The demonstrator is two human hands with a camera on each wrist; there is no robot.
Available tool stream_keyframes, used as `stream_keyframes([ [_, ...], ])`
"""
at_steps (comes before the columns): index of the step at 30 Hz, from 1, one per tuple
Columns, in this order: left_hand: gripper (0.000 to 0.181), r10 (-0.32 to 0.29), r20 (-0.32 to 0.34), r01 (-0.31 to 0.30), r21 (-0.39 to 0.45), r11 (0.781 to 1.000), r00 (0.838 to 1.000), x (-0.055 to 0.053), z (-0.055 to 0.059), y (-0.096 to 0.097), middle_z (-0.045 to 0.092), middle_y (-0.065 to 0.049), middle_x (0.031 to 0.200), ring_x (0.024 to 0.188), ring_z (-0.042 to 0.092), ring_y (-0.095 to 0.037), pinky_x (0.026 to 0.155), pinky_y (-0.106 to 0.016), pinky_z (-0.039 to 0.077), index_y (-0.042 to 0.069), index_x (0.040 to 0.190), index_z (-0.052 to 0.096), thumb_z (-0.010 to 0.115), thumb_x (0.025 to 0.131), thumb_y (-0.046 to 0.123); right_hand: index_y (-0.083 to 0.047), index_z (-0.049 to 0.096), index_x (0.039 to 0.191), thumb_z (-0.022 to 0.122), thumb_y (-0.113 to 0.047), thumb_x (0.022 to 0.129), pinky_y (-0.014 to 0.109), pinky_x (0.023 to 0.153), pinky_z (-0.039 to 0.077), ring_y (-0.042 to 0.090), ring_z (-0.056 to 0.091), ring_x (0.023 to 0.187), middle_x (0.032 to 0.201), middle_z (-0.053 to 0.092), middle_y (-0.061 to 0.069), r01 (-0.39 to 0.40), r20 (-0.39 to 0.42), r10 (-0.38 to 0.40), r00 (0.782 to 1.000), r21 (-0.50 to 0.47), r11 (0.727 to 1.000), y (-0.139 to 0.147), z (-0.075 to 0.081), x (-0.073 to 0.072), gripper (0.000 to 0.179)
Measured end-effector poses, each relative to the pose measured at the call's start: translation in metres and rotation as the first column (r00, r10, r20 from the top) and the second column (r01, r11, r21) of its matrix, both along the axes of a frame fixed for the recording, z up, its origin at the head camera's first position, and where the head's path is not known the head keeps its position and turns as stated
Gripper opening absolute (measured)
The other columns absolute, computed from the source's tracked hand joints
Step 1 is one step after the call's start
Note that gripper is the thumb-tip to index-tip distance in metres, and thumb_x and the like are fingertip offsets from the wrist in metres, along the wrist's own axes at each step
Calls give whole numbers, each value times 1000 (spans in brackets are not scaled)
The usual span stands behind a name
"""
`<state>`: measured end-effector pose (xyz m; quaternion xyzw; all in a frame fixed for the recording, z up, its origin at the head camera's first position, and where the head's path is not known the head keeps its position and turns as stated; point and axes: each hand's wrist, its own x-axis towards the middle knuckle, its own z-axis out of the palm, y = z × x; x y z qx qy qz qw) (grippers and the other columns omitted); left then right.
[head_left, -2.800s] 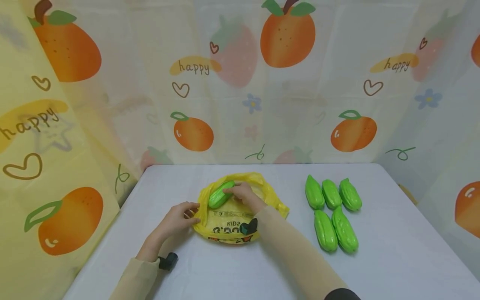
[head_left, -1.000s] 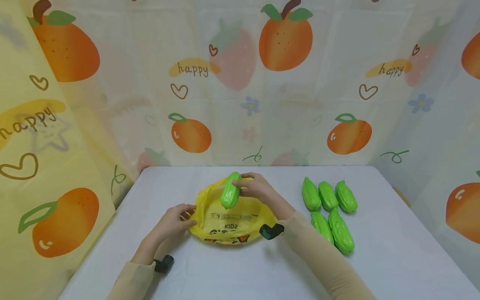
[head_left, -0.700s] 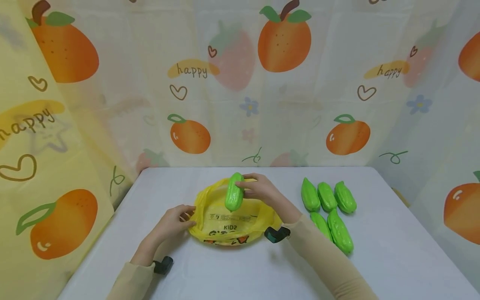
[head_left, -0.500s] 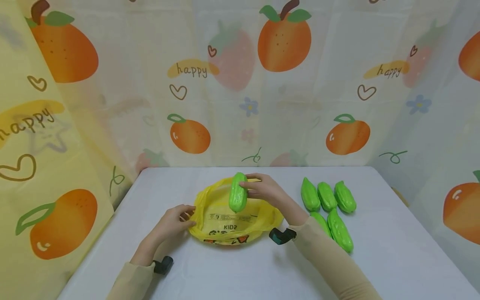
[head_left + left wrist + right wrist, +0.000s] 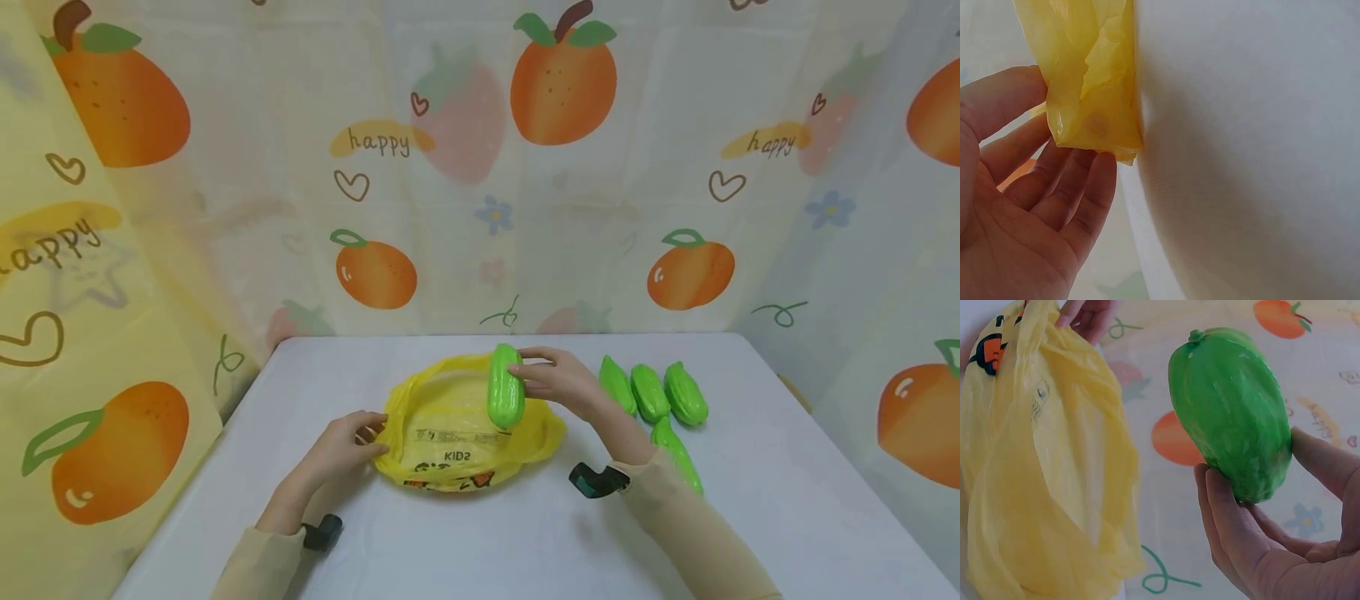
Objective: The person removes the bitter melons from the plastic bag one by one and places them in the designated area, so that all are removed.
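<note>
My right hand (image 5: 562,379) holds a glossy green papaya (image 5: 506,387) by its side, upright above the right part of a yellow plastic bag (image 5: 468,479). In the right wrist view, the papaya (image 5: 1232,412) has a stubby stem and shallow ridges, with the thumb on one side and fingers on the other. The left hand (image 5: 348,442) pinches the bag's left rim; the left wrist view shows the yellow film (image 5: 1088,106) between thumb and fingers. The bag's mouth faces up, and its lower inside is partly hidden by the front wall.
Several more green papayas (image 5: 649,392) lie in two rows on the right of the white table (image 5: 465,550). My right forearm covers part of the front row. A fruit-print cloth (image 5: 450,183) hangs behind and at both sides.
My right hand has lifted the papaya out of the bag's mouth, turned it upright and carried it rightward. The left hand stays at the rim. The right forearm now covers a front-row papaya.
</note>
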<state>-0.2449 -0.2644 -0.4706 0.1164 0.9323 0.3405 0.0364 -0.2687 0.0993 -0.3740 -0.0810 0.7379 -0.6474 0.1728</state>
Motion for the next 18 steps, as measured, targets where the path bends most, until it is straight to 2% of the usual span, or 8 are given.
stream_keyframes([
  [9, 49, -3, -4, 3, 1, 1000, 1000, 1, 0, 2, 64, -6, 108, 88, 57, -17, 73, -30, 49, 5, 124, 60, 75, 81, 23, 3, 35, 141, 63, -25, 91, 36, 94, 49, 27, 62, 111, 132, 52, 25, 14, 3, -14, 1000, -5, 1000, 34, 5, 9, 63],
  [18, 48, 8, 4, -8, 3, 1000, 1000, -1, -2, 3, 64, -5, 108, 89, 58, -17, 75, -32, 49, 6, 124, 61, 75, 81, 21, 4, 32, 143, 61, -26, 93, 34, 94, 49, 22, 63, 109, 135, 49, 26, 46, -2, -46, 999, -4, 999, 60, 1, 13, 66],
])
